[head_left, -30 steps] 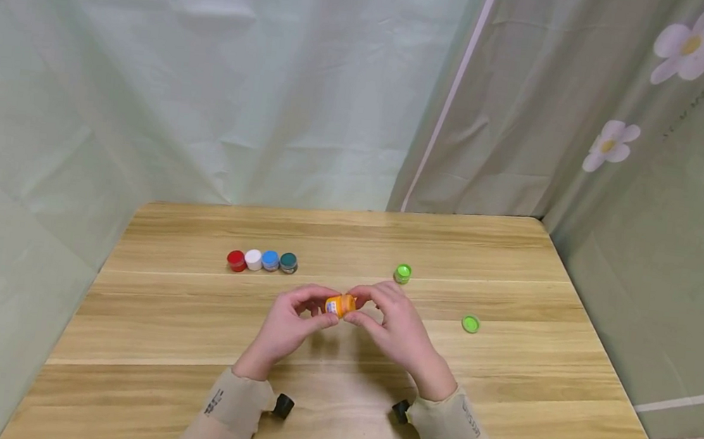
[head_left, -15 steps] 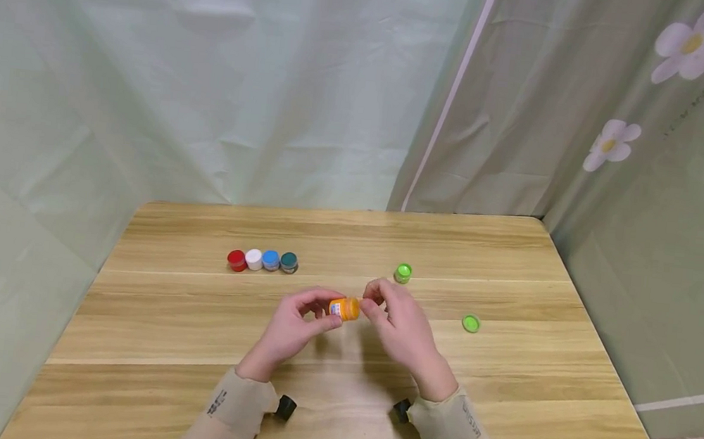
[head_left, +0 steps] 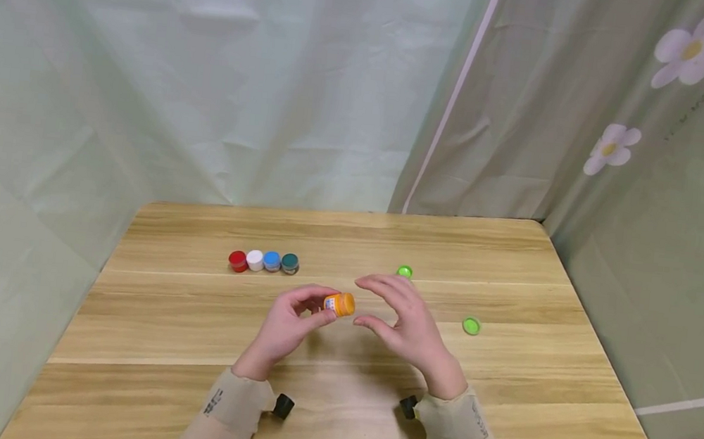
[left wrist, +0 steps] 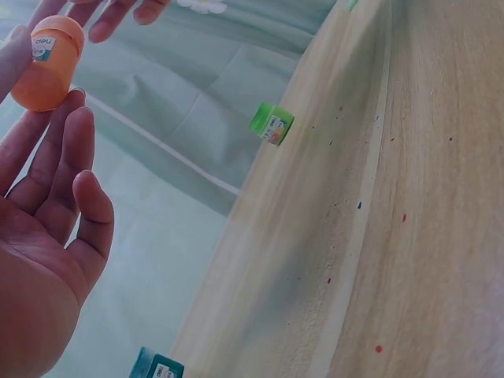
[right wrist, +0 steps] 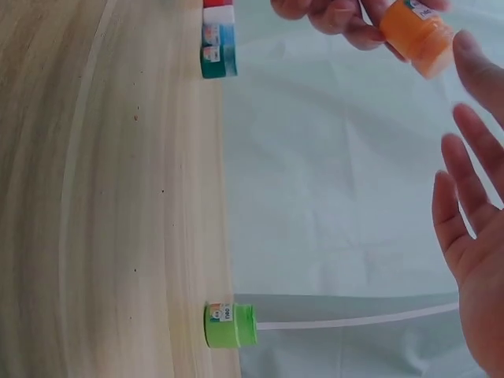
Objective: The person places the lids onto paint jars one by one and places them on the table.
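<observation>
An orange paint jar [head_left: 340, 304] with its lid on is pinched between the thumb and fingers of my left hand [head_left: 287, 323], above the table. It lies tilted, lid end toward the right. Close by, my right hand [head_left: 410, 327] holds nothing; thumb and fingers are spread on either side of the lid, apart from it. In the left wrist view the same orange jar [left wrist: 49, 67] shows a white-and-blue label. Behind the right hand stands an open green jar [head_left: 405, 272], partly hidden by it in the head view. A green lid [head_left: 471, 326] lies to its right.
Toward the back left, a red jar [head_left: 238, 261], a white jar [head_left: 255, 260], a blue jar [head_left: 271, 261] and a dark teal jar [head_left: 290, 264] stand in a touching row. The wooden table [head_left: 174, 344] ends at a hanging curtain [head_left: 312, 102].
The right hand's fingers came off the orange jar's lid, curled beside it, then spread out around it. The left hand keeps hold of the jar, shifting only slightly.
</observation>
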Available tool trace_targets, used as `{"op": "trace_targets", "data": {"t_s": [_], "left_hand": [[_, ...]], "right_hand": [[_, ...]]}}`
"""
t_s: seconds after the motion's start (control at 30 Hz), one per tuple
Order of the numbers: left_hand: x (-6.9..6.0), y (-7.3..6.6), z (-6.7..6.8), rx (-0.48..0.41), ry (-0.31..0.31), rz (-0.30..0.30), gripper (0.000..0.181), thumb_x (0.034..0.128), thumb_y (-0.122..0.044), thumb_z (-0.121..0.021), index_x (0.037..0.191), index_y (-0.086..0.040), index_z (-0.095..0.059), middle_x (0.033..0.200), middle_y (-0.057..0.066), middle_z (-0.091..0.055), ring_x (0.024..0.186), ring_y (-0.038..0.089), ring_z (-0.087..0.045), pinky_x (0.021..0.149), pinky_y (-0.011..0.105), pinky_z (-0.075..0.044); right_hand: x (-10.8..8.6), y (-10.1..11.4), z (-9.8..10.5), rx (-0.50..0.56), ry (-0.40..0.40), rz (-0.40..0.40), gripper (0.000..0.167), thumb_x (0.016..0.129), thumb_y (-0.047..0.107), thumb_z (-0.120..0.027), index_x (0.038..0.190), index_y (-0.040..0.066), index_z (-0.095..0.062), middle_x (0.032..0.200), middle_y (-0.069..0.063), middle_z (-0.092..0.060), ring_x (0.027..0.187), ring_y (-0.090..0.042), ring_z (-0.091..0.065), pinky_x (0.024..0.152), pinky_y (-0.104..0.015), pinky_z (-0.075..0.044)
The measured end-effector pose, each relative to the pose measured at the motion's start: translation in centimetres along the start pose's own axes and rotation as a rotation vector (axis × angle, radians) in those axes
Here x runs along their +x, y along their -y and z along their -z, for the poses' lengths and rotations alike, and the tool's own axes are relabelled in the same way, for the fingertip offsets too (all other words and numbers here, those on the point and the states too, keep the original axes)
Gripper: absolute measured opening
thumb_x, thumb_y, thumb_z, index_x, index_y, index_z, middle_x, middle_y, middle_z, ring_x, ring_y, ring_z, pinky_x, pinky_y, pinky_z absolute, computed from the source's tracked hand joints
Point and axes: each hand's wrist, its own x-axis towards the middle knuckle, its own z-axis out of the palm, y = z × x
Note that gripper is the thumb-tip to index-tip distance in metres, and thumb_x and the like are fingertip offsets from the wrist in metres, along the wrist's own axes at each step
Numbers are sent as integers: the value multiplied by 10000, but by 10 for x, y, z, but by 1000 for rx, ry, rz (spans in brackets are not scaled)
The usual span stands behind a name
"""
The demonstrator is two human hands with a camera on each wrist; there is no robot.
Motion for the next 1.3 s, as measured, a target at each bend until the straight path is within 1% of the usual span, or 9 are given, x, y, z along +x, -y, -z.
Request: {"op": "trace_targets", "data": {"t_s": [0.17, 0.27, 0.47, 0.67, 0.93, 1.03, 1.13, 1.23, 1.3], "left_hand": [[0, -1, 0, 6, 9, -4, 289, 966, -109, -811, 1252, -89, -772, 1195, 69, -751, 1013, 249, -647, 861, 367, -513], [0, -2, 1, 2, 15, -6, 292, 965, -111, -812, 1254, -92, -772, 1199, 67, -751, 1020, 255, -648, 864, 374, -512], [0, -1, 0, 6, 20, -27, 297, 949, -88, -821, 1242, -106, -780, 1190, 47, -757, 1016, 249, -665, 851, 340, -520], [0, -1, -2, -3, 32, -41, 295, 944, -78, -824, 1235, -108, -781, 1178, 36, -759, 1010, 234, -670, 848, 344, -530], [-1, -1, -3, 8, 40, -23, 281, 957, -107, -818, 1233, -146, -787, 1181, 20, -757, 1010, 256, -659, 860, 349, -527], [-2, -1, -4, 9, 38, -12, 282, 954, -110, -822, 1230, -158, -789, 1175, 7, -755, 1010, 248, -658, 859, 346, -522], [-2, -2, -5, 5, 42, -21, 280, 952, -104, -822, 1226, -150, -788, 1163, 16, -757, 999, 239, -658, 851, 341, -518], [-2, -3, -5, 2, 52, -37, 279, 950, -98, -822, 1224, -140, -786, 1153, 29, -759, 990, 236, -656, 840, 330, -513], [-1, -3, -6, 1, 59, -43, 279, 952, -99, -821, 1226, -137, -783, 1148, 31, -758, 988, 234, -653, 837, 324, -511]], "right_hand": [[1, -2, -2, 2, 31, 34, 537, 828, 86, -926, 1327, 88, -727, 1265, -47, -751, 1153, -236, -685, 984, -382, -558], [2, -2, -2, -8, 45, 35, 513, 838, 86, -919, 1319, 104, -739, 1261, -40, -750, 1159, -234, -681, 987, -387, -562], [3, -2, -3, -17, 53, 47, 451, 855, 84, -903, 1283, 122, -765, 1256, -24, -751, 1160, -220, -675, 992, -368, -553], [1, -2, -3, -35, 53, 39, 428, 852, 123, -908, 1260, 122, -776, 1223, -12, -767, 1117, -202, -684, 957, -371, -564], [-1, -1, -5, -30, 57, -21, 392, 869, 189, -906, 1230, 122, -769, 1108, 41, -774, 1012, -158, -659, 878, -341, -564], [-2, 1, -5, -42, 69, -66, 367, 881, 220, -900, 1211, 139, -764, 1071, 69, -758, 999, -133, -642, 857, -341, -554], [-3, 2, -6, -57, 85, -125, 318, 899, 267, -888, 1167, 160, -756, 1055, 91, -743, 998, -112, -627, 837, -339, -546], [-4, 2, -7, -80, 98, -166, 251, 953, 336, -834, 1109, 161, -744, 1043, 86, -736, 1000, -113, -628, 848, -354, -549], [-4, 2, -7, -90, 105, -180, 253, 1012, 395, -754, 1092, 156, -738, 1046, 72, -735, 1008, -125, -635, 867, -369, -552]]}}
